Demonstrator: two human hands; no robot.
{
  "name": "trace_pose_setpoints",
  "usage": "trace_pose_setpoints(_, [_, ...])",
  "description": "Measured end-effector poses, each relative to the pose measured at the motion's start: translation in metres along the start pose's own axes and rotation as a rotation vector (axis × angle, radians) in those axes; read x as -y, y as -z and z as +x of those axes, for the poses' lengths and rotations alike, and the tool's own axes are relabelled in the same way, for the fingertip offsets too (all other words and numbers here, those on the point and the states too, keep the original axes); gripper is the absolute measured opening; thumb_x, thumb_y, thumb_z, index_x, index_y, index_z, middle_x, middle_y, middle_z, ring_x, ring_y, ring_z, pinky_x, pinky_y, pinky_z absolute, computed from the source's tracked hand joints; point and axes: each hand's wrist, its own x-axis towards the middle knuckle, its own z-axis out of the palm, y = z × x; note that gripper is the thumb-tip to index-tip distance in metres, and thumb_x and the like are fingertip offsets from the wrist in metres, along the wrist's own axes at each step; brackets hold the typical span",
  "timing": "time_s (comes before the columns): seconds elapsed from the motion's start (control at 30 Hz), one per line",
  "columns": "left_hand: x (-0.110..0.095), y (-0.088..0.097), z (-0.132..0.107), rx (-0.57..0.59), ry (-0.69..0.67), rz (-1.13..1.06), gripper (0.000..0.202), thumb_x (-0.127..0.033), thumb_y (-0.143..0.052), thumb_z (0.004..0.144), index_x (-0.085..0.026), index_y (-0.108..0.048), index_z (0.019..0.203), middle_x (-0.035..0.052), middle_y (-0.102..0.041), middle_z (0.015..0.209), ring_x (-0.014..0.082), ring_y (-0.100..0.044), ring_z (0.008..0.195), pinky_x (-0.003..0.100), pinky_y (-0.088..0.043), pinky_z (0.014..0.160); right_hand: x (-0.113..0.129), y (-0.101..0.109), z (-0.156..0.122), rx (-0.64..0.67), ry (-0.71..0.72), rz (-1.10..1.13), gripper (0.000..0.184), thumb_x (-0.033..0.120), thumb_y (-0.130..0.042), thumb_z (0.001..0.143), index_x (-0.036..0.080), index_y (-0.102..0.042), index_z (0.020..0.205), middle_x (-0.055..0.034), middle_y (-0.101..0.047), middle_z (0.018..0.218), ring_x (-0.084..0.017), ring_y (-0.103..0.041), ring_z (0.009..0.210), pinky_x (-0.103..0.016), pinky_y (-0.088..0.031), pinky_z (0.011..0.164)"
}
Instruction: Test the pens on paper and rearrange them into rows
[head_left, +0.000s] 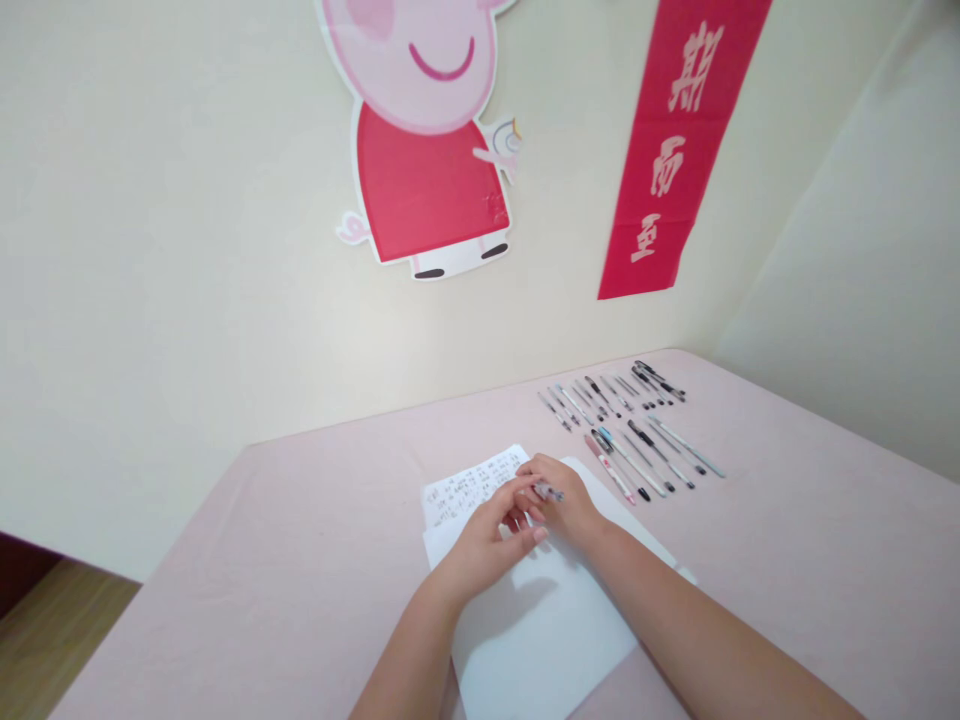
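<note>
The pink surface (300, 570) meets a cream wall carrying a pig sticker (431, 150) and a red banner (675, 150). My right hand (568, 507) is closed around a pen (550, 491) above the white paper (540, 630). My left hand (487, 545) pinches the pen's end. Rows of spare pens (630, 430) lie near, to the right.

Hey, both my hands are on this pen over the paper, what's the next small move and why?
Probably ease the hands apart along the pen, as if uncapping it. The left hand and right hand both pinch it above the handwritten sheet, not in a writing grip. Whether a cap is on is too small to make out.
</note>
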Motion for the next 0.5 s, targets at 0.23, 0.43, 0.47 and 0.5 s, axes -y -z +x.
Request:
trace_pose_setpoints(0.23, [0.008,-0.006,0.0,0.057,0.069,-0.167,0.042,-0.04,-0.062,0.075,-0.018,-0.055,0.11,0.0061,-0.062,0.098,0.0154,-0.056,0.087,0.03,-0.043,0.079,-0.005,0.0,0.0,0.029,0.042,-0.047,0.022,0.017,-0.055,0.068,0.02,-0.058,0.089,0.0008,-0.053,0.073,-0.014,-0.049,0.068,-0.025,-0.035,0.062])
trace_pose_setpoints(0.43, [0.013,-0.006,0.001,0.032,0.066,-0.134,0.036,-0.032,-0.068,0.069,-0.017,-0.058,0.101,0.0051,-0.063,0.095,0.0156,-0.057,0.086,0.028,-0.043,0.077,-0.002,-0.003,0.003,0.012,-0.031,-0.04,0.025,0.009,-0.053,0.067,0.019,-0.059,0.09,-0.0001,-0.055,0.075,-0.014,-0.051,0.07,-0.024,-0.037,0.064])
trace_pose_setpoints(0.47, [0.013,-0.006,0.001,0.026,0.064,-0.116,0.035,-0.03,-0.067,0.07,-0.017,-0.058,0.101,0.0048,-0.063,0.094,0.0153,-0.057,0.085,0.028,-0.043,0.077,-0.002,-0.003,0.003,0.007,-0.035,-0.032,0.027,0.008,-0.054,0.067,0.019,-0.059,0.091,-0.0006,-0.056,0.076,-0.015,-0.051,0.071,-0.025,-0.038,0.065])
trace_pose_setpoints(0.5, [0.013,-0.006,0.001,0.018,0.06,-0.092,0.034,-0.028,-0.066,0.07,-0.017,-0.058,0.101,0.0044,-0.063,0.093,0.0149,-0.057,0.084,0.028,-0.043,0.076,-0.003,-0.003,0.003,0.006,-0.037,-0.023,0.03,0.008,-0.055,0.066,0.019,-0.059,0.093,-0.0011,-0.057,0.079,-0.015,-0.051,0.072,-0.025,-0.038,0.066])
